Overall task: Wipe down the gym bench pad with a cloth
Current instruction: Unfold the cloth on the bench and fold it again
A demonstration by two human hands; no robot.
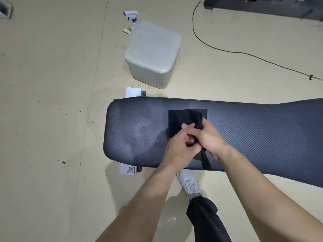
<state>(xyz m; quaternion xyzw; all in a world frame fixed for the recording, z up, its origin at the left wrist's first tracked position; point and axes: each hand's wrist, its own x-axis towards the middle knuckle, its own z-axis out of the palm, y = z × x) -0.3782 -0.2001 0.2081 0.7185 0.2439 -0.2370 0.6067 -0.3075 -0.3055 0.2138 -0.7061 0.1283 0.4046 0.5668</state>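
Note:
A dark, ribbed gym bench pad stretches from the middle of the view to the right edge. Its left end carries a pale patch of spray droplets. A black cloth lies partly spread on the pad, and a strip of it hangs down between my hands. My left hand grips the near part of the cloth with curled fingers. My right hand pinches the cloth just beside it, thumb on top. Both hands meet above the pad's front half.
A pale grey cube stool stands on the floor beyond the bench, with a white and blue spray bottle behind it. A black cable runs across the floor at the back right. My white shoe is under the bench's front edge.

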